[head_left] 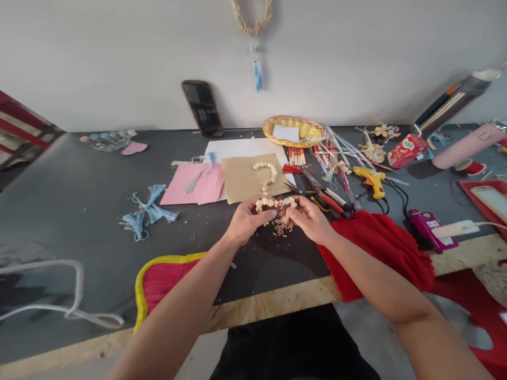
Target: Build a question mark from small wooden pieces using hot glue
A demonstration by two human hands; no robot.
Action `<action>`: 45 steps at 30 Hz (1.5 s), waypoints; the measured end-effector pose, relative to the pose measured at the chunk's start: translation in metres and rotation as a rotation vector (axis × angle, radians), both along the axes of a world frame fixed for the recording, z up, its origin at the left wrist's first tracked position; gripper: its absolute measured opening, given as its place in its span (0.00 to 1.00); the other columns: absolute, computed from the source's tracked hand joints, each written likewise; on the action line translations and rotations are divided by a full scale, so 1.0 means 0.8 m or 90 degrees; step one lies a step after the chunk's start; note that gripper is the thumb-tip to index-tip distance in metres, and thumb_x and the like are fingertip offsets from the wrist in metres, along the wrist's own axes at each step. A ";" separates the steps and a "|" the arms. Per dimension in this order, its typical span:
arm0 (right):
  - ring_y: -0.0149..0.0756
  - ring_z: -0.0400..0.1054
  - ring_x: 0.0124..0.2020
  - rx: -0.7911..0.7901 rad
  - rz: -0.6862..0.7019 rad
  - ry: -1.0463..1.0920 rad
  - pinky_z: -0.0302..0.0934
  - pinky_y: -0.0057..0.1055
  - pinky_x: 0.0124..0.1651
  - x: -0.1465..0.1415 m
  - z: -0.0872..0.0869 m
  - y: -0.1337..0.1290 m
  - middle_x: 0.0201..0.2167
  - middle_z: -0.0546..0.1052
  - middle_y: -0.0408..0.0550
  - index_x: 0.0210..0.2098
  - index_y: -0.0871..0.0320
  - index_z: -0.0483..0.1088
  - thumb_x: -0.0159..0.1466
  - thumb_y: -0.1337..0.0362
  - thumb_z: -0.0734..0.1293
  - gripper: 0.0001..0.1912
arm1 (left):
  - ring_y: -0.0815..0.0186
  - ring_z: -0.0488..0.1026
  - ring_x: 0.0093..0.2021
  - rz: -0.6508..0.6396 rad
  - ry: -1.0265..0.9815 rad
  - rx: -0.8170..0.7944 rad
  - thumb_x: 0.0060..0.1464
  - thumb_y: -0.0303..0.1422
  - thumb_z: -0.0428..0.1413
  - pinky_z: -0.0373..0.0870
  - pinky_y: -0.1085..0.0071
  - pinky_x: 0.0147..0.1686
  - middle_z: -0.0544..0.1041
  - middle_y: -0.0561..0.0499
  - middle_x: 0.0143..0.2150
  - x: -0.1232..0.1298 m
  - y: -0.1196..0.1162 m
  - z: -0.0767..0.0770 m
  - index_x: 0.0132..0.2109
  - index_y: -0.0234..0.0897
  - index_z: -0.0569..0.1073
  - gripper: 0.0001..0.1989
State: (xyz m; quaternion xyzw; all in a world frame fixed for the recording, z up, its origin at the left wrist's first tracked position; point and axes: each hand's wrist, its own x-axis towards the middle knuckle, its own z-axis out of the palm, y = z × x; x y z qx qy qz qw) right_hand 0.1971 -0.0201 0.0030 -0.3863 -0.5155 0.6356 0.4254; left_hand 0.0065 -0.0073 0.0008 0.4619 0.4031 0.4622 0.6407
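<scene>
Pinching one knobbly cream strand between thumbs and fingers, your left hand and right hand hold it above small tan tubes on the dark grey tabletop. More cream beading curves over one brown paper sheet. Rightward lie one yellow plastic glue gun and one red drink carton, its lettering too small to read.

I get soft, moderately bright light, the pale wall reading grey. Faint shadows fall right of the smartphone and blue tassel, suggesting a source to the left. The steel flask carries a sheen. Fine detail on the cream bead strand is soft. Near my frame's edges the view stretches: the pink bottle leans outward, and the white cord looks smeared.
</scene>
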 end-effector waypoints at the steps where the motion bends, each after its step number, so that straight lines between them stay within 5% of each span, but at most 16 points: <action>1: 0.35 0.74 0.38 -0.007 0.000 0.005 0.72 0.32 0.41 0.000 0.000 0.000 0.37 0.78 0.46 0.41 0.54 0.68 0.58 0.45 0.71 0.22 | 0.65 0.74 0.33 -0.003 0.002 0.010 0.42 0.37 0.70 0.68 0.71 0.37 0.80 0.51 0.33 0.000 0.000 0.000 0.39 0.33 0.79 0.17; 17: 0.35 0.73 0.38 0.007 -0.003 -0.012 0.71 0.33 0.40 0.003 -0.001 -0.001 0.38 0.77 0.46 0.47 0.53 0.67 0.59 0.45 0.71 0.24 | 0.68 0.72 0.31 -0.016 0.010 0.018 0.48 0.39 0.67 0.67 0.73 0.34 0.78 0.52 0.30 0.001 -0.001 -0.001 0.37 0.34 0.78 0.14; 22: 0.36 0.71 0.44 0.135 -0.094 -0.108 0.69 0.35 0.46 0.010 -0.001 0.002 0.48 0.74 0.51 0.54 0.53 0.65 0.65 0.47 0.65 0.23 | 0.68 0.71 0.31 -0.033 0.047 0.034 0.48 0.41 0.67 0.66 0.73 0.34 0.78 0.50 0.31 0.002 -0.002 0.003 0.36 0.33 0.78 0.15; 26: 0.38 0.69 0.48 0.238 -0.076 -0.182 0.69 0.34 0.44 0.012 0.000 0.002 0.54 0.69 0.54 0.53 0.53 0.68 0.67 0.52 0.64 0.19 | 0.70 0.68 0.29 -0.070 0.080 0.044 0.48 0.41 0.67 0.64 0.75 0.31 0.76 0.52 0.29 0.003 -0.003 0.004 0.36 0.33 0.77 0.16; 32: 0.37 0.70 0.44 0.316 -0.098 -0.204 0.69 0.32 0.39 0.010 -0.005 0.001 0.50 0.70 0.52 0.37 0.56 0.72 0.65 0.60 0.66 0.06 | 0.71 0.67 0.27 -0.080 0.124 0.055 0.48 0.41 0.66 0.63 0.75 0.29 0.74 0.54 0.28 0.004 -0.002 0.004 0.37 0.33 0.77 0.16; 39: 0.41 0.69 0.50 0.497 -0.176 -0.331 0.64 0.44 0.56 0.010 0.005 -0.003 0.47 0.73 0.52 0.36 0.53 0.73 0.65 0.63 0.67 0.03 | 0.72 0.65 0.27 -0.047 0.117 0.084 0.51 0.41 0.65 0.60 0.75 0.28 0.72 0.55 0.27 0.005 -0.004 0.005 0.37 0.33 0.76 0.15; 45: 0.44 0.68 0.51 0.527 -0.175 -0.358 0.62 0.47 0.56 0.011 0.008 -0.002 0.46 0.75 0.52 0.35 0.52 0.73 0.65 0.63 0.66 0.03 | 0.72 0.63 0.25 -0.030 0.123 0.083 0.50 0.43 0.65 0.57 0.75 0.26 0.70 0.55 0.25 0.005 -0.005 0.003 0.36 0.33 0.77 0.16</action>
